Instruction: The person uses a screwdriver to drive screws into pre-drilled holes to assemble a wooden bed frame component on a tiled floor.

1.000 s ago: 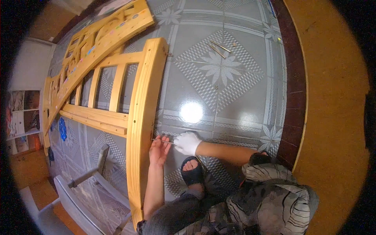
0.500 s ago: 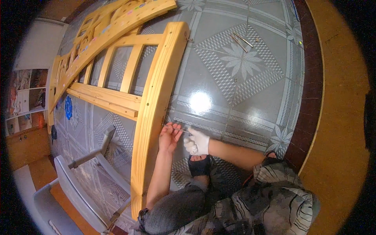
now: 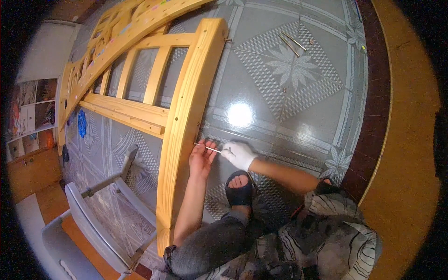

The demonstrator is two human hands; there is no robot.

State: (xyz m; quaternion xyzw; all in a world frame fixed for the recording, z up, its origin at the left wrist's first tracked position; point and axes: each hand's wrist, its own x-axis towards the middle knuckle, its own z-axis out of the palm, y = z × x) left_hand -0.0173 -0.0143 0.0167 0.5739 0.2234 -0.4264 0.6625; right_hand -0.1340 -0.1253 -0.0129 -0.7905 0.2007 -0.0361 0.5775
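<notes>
A thick yellow wooden post [image 3: 179,126], the end of a slatted bed-like frame, lies on the floor beside me. My left hand [image 3: 200,157], bare, is closed at the post's right side, its fingertips around a thin metal rod [image 3: 213,150]. That rod runs from the post's side to my right hand [image 3: 239,156], which wears a white glove and grips its other end. The glove hides that end, so I cannot tell the rod's exact kind. A short bolt end [image 3: 228,40] sticks out of the post's far end.
Two long metal bolts [image 3: 290,44] and small bits of hardware lie on the patterned tile floor [image 3: 261,88]. A second wooden panel [image 3: 126,35] overlaps the frame. At lower left stands a grey folding chair [image 3: 93,224]; a blue item [image 3: 82,123] lies beyond it.
My gloved hand has turned over from curled fingers with the thumb up to a flatter hold, back of the hand up. My left hand stays by the post. The view has shifted slightly.
</notes>
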